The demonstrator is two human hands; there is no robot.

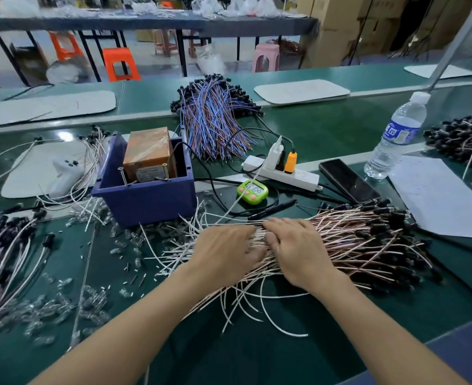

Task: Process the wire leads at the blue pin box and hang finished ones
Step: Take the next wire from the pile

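Observation:
A big pile of pink-and-white wire leads (362, 240) with black end plugs lies on the green bench in front of me. My left hand (226, 254) and my right hand (296, 248) both rest palm down on the pile's white ends, fingers spread among the wires. I cannot tell whether either hand pinches a lead. The blue pin box (146, 198) stands just beyond my left hand, with an orange block (148, 152) inside and metal pins at its front rim. Several leads (87, 162) hang over the box's left side.
A bundle of blue and orange wires (215, 120) lies behind the box. A white power strip (282, 173), green timer (253, 191), black phone (348, 180), pen (273, 209), water bottle (396, 137) and paper sheet (440, 195) sit to the right. Clear plastic bits litter the left.

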